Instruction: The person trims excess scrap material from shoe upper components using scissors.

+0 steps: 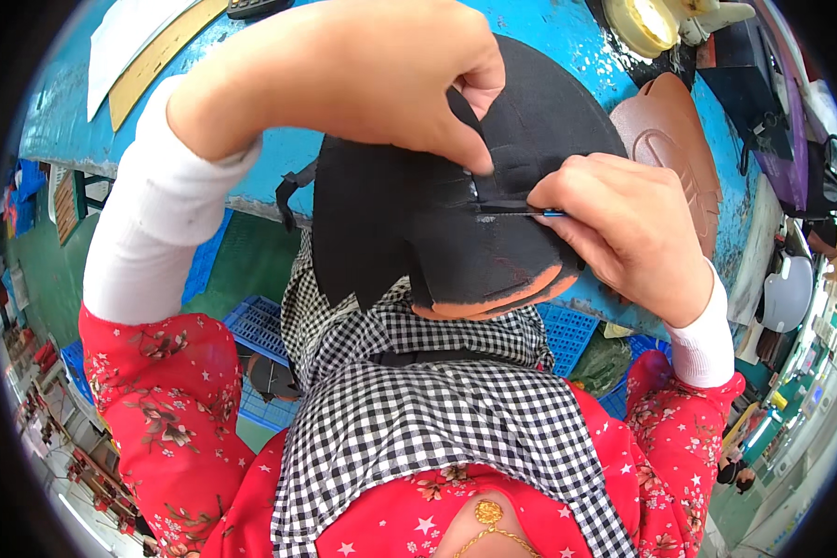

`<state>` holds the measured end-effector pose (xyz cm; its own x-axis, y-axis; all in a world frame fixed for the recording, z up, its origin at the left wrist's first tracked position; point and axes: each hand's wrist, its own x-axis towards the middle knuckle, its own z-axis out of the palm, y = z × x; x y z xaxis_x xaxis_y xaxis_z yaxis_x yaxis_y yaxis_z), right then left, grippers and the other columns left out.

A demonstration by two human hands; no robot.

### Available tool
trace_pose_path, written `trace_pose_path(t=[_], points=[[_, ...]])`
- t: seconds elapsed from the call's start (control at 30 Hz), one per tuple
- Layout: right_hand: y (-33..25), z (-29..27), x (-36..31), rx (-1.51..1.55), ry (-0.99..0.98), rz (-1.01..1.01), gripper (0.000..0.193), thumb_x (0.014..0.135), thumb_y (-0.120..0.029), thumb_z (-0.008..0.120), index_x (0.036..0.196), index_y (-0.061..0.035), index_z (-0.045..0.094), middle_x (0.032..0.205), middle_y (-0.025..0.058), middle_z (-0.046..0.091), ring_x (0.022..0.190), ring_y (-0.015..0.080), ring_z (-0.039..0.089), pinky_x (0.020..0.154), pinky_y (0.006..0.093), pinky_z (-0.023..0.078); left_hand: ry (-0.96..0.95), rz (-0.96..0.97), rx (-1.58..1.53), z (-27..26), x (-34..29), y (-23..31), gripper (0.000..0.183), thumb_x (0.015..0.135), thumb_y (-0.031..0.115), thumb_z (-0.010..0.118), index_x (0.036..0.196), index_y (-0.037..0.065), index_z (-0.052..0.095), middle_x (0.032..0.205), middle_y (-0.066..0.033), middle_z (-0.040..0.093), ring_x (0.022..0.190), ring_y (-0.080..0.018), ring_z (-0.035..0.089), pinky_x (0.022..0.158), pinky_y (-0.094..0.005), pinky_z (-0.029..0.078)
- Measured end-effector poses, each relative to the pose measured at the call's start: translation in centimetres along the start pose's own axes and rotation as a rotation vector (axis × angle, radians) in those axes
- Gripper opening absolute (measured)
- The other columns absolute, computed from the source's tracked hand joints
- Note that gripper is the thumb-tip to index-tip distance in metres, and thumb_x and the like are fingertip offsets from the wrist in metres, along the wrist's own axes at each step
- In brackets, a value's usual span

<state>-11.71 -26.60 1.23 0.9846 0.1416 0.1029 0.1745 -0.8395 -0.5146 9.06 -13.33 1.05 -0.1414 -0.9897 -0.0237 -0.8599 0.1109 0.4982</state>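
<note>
Black pieces lie in layers at the near edge of the blue table, their lower part reaching out over the apron. Their left side ends in jagged points, and two rounded lower edges (one just above the other) are orange.

The left hand arches over from the upper left and holds a raised black fold narrowly between thumb and fingers, the thumb tip pointing down at the layers. The right hand comes in from the right and pinches a slim tool with a blue shaft; its thin tip points left, lying along the black surface just below the left thumb. Whether that tip touches the surface, I cannot tell.

Right of the black layers, partly behind the right hand, are pink pieces, overlapping. A pale yellow pot stands near the far edge of view. At the upper left lie a white sheet and a tan strip, side by side. Blue baskets show below the table.
</note>
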Motion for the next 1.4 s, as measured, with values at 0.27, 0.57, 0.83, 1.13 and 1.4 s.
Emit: trace_pose_path(t=[0.27, 0.57, 0.83, 1.13, 1.4], points=[[0.9, -0.9, 0.9, -0.035, -0.070, -0.022, 0.017, 0.078, -0.009, 0.069, 0.090, -0.0079, 0.057, 0.075, 0.0082, 0.059, 0.070, 0.0294, 0.061, 0.058, 0.0378, 0.046, -0.172, -0.011, -0.302, -0.5, 0.7, -1.1, 0.020, 0.082, 0.013, 0.067, 0.075, 0.000, 0.054, 0.059, -0.0073, 0.042, 0.054, -0.0144, 0.041, 0.052, -0.0309, 0.034], [-0.1, -1.7, 2.1, -0.117, -0.114, 0.227, 0.018, 0.083, -0.014, 0.070, 0.094, -0.0051, 0.058, 0.078, 0.0111, 0.061, 0.071, 0.0319, 0.062, 0.062, 0.0363, 0.047, -0.158, -0.032, -0.285, -0.6, -0.1, -0.9, 0.017, 0.084, 0.014, 0.066, 0.080, 0.000, 0.056, 0.065, -0.0083, 0.049, 0.059, -0.0168, 0.046, 0.056, -0.0311, 0.038], [1.1, -0.9, 3.0, -0.218, -0.076, 0.204, 0.021, 0.088, -0.022, 0.069, 0.093, -0.0037, 0.059, 0.078, 0.0119, 0.063, 0.068, 0.0308, 0.062, 0.060, 0.0353, 0.046, -0.064, 0.025, -0.273, 0.2, -0.6, -2.2, 0.016, 0.086, 0.013, 0.066, 0.091, 0.001, 0.058, 0.079, -0.0077, 0.055, 0.073, -0.0162, 0.052, 0.068, -0.0286, 0.044], [-5.3, 1.9, 2.1, -0.470, -0.064, 0.099, 0.035, 0.082, -0.016, 0.062, 0.111, 0.0021, 0.060, 0.107, 0.0209, 0.067, 0.056, 0.0211, 0.064, 0.050, 0.0295, 0.052, 0.035, -0.046, -0.417, 0.5, 1.0, -2.9, 0.015, 0.091, 0.017, 0.062, 0.092, 0.003, 0.058, 0.072, 0.0059, 0.048, 0.066, -0.0015, 0.040, 0.057, -0.0208, 0.033], [-5.0, 5.2, 2.9, -0.553, 0.137, 0.058, 0.023, 0.079, -0.014, 0.062, 0.084, 0.0081, 0.063, 0.092, 0.0359, 0.066, 0.041, 0.0148, 0.058, 0.034, 0.0264, 0.040, 0.360, -0.460, -0.672, -1.0, -1.0, -4.1, 0.017, 0.093, 0.023, 0.063, 0.103, 0.010, 0.065, 0.069, 0.0118, 0.041, 0.058, 0.0024, 0.030, 0.050, -0.0181, 0.018]])
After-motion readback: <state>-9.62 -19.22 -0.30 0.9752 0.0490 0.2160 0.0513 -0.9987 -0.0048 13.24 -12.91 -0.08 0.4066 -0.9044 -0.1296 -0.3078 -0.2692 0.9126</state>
